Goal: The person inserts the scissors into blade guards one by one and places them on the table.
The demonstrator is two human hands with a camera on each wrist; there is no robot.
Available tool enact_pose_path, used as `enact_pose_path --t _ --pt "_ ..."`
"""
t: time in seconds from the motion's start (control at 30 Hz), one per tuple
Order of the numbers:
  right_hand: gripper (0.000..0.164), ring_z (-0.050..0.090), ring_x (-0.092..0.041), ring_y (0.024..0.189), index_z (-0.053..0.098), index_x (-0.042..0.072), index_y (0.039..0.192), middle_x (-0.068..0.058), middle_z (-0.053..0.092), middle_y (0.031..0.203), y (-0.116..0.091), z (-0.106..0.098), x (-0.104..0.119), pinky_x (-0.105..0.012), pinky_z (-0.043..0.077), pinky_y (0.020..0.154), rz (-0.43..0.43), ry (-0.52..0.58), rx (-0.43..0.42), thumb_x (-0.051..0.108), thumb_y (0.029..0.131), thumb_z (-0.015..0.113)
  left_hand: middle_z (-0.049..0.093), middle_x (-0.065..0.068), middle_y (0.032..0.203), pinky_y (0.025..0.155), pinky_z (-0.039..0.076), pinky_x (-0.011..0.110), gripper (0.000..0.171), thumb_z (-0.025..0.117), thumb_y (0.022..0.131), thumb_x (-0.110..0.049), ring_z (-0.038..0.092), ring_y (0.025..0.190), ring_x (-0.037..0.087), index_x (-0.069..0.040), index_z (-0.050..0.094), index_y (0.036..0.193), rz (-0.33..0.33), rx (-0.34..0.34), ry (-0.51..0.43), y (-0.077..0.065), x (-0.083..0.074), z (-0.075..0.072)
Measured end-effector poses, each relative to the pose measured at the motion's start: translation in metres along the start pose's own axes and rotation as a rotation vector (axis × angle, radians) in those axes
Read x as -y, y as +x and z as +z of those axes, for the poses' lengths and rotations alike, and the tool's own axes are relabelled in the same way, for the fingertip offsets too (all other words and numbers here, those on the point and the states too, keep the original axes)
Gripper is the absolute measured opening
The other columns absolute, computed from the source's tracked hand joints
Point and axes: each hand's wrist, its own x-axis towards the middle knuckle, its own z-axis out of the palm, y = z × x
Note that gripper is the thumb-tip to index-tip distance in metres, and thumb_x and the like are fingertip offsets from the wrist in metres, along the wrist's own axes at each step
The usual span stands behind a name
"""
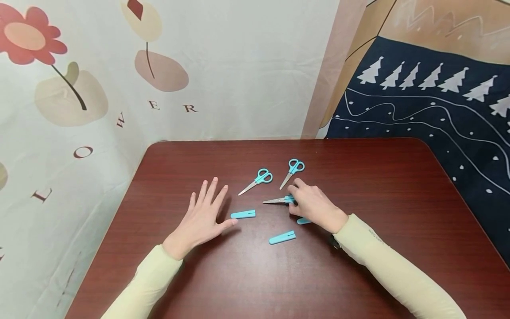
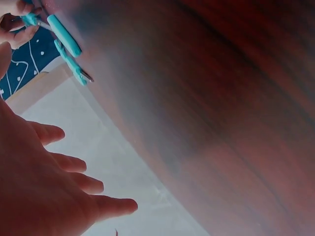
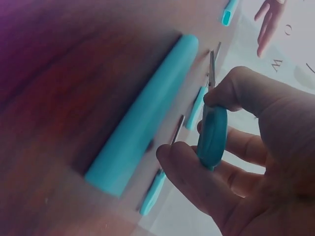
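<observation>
My right hand pinches a pair of scissors by its turquoise handles, between thumb and fingers. The metal blades point left, low over the table, and most of the handle is hidden by the hand in the head view. Under this hand lies a turquoise blade cover, partly covered by it from above. With fingers spread straight, my left hand holds nothing. Its thumb tip is right at the end of a second blade cover. A third blade cover lies nearer me, between the hands.
Two more scissors with turquoise handles lie beyond the hands: one pair left of centre, another farther back. The brown wooden table ends at a pale printed curtain behind. A dark blue tree-patterned cloth hangs at right.
</observation>
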Motion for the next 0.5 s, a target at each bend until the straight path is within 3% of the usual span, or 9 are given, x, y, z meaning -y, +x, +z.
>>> enact_pose_path --t 0.3,0.5 --pt "0.024 0.049 -0.01 0.061 0.067 0.006 0.097 -0.003 0.056 0.086 -0.01 -0.009 -0.006 -0.021 0.036 0.046 -0.021 0.005 -0.093 0.012 0.083 0.085 0.015 0.016 0.171 0.117 0.019 0.07 0.102 0.066 0.089 -0.071 0.01 0.156 0.044 -0.012 0.03 0.164 0.078 0.026 -0.021 0.007 -0.007 0.005" --pt "0.025 0.046 -0.009 0.061 0.065 0.007 0.099 -0.001 0.055 0.083 -0.018 -0.016 -0.012 -0.022 0.034 0.044 -0.01 0.045 -0.106 0.01 0.084 0.085 0.029 0.015 0.167 0.117 0.028 0.064 0.097 0.072 0.087 -0.066 0.025 0.153 0.043 -0.014 0.038 0.161 0.103 0.056 -0.092 0.013 -0.012 0.006"
